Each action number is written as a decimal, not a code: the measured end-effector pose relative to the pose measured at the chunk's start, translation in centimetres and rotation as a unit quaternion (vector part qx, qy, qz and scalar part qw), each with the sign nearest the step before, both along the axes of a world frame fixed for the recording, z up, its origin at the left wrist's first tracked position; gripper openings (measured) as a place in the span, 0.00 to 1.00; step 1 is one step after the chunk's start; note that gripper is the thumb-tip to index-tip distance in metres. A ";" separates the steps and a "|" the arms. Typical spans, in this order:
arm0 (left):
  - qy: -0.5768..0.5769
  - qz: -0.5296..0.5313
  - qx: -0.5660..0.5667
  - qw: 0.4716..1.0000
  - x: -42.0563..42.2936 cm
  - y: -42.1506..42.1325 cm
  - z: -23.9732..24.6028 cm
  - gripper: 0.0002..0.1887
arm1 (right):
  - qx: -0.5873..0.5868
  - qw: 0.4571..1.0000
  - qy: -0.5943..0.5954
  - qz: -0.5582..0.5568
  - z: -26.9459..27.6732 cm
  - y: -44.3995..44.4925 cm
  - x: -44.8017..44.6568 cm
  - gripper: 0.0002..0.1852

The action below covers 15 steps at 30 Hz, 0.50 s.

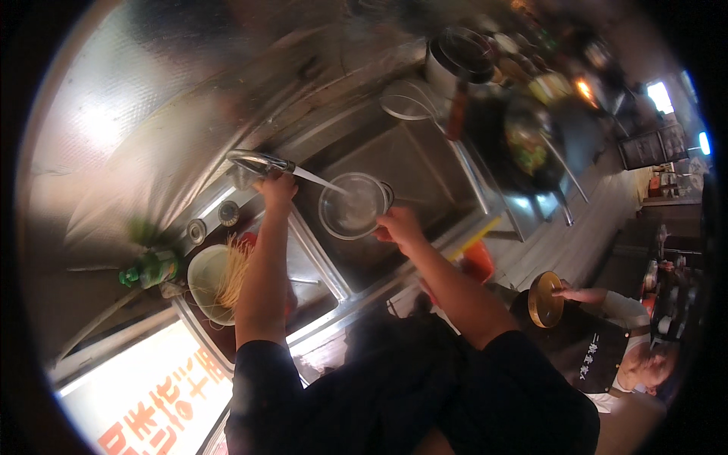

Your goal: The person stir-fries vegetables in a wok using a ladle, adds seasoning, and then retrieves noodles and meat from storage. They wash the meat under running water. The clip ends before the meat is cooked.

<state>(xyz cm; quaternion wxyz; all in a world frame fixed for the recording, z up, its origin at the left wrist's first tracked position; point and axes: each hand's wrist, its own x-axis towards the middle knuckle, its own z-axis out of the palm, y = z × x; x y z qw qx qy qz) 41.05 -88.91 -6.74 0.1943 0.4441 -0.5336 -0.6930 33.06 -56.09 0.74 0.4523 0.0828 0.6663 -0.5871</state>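
Note:
Water pours from a metal faucet [256,158] into a round metal pot [352,206] above the dark right-hand basin of a double sink [412,156]. My right hand [402,228] grips the pot by its near right side. My left hand [277,190] is raised at the faucet, touching it near the spout; its fingers are partly hidden, and whether they close around it is unclear. Below my left forearm, a pale bowl [202,281] with long thin noodles [232,278] stands at the left basin.
A green bottle [151,269] lies left of the bowl. Beyond the sink are a wire strainer [406,105], a large pot [455,62] and a wok [529,142] with food, near a flame. An orange container [478,261] is beside the sink. At right a person [603,341] holds a round yellowish pan [545,300].

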 end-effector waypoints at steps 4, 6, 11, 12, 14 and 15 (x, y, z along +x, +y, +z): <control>0.063 0.103 0.066 0.990 -0.8 0.5 -0.2 0.13 | -0.016 0.999 -0.033 -0.017 -0.2 0.4 0.6 0.06; 0.077 0.102 0.141 0.982 -0.7 0.1 -1.0 0.16 | -0.033 0.998 -0.041 -0.023 -0.4 0.4 0.7 0.07; 0.202 0.022 0.217 0.955 0.4 -2.0 -2.8 0.07 | -0.055 0.996 -0.054 -0.037 -1.4 -0.1 1.0 0.09; 0.175 0.057 0.222 0.957 0.7 -2.2 -2.5 0.07 | -0.056 0.995 -0.061 -0.050 -1.7 -0.1 1.0 0.10; 0.192 0.089 0.304 0.929 0.7 -3.2 -1.1 0.11 | -0.083 0.992 -0.085 -0.049 -2.2 0.1 0.8 0.09; 0.216 0.097 0.331 0.914 0.7 -4.0 0.1 0.10 | -0.091 0.990 -0.085 -0.062 -2.1 0.4 0.7 0.09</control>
